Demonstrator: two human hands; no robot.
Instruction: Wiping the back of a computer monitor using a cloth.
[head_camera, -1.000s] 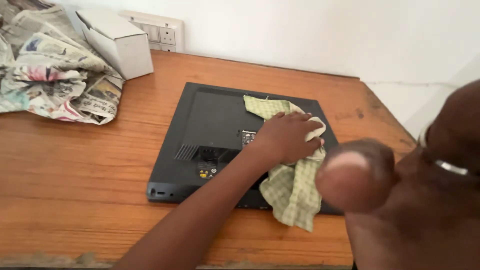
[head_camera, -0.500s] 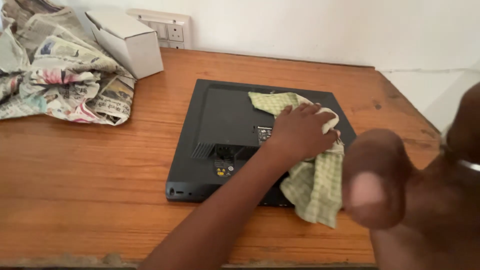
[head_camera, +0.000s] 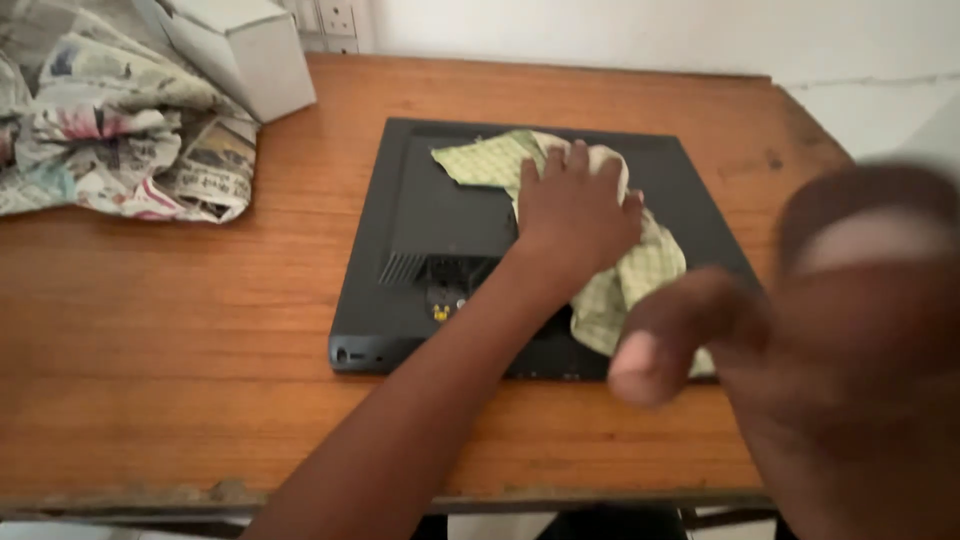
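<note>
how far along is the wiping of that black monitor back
Done: cannot tell which areas are already wiped. In hand: the left hand presses the green checked cloth onto the monitor's upper middle. Left: its bare left side and lower edge. The right hand is blurred, close to the camera.

The tabletop is orange-brown wood with visible grain and a slight sheen, worn rough along its near edge. The monitor back is matt black plastic. The cloth is soft woven fabric, pale green checked. The newspaper is crumpled printed paper; the box is matt white cardboard.
</note>
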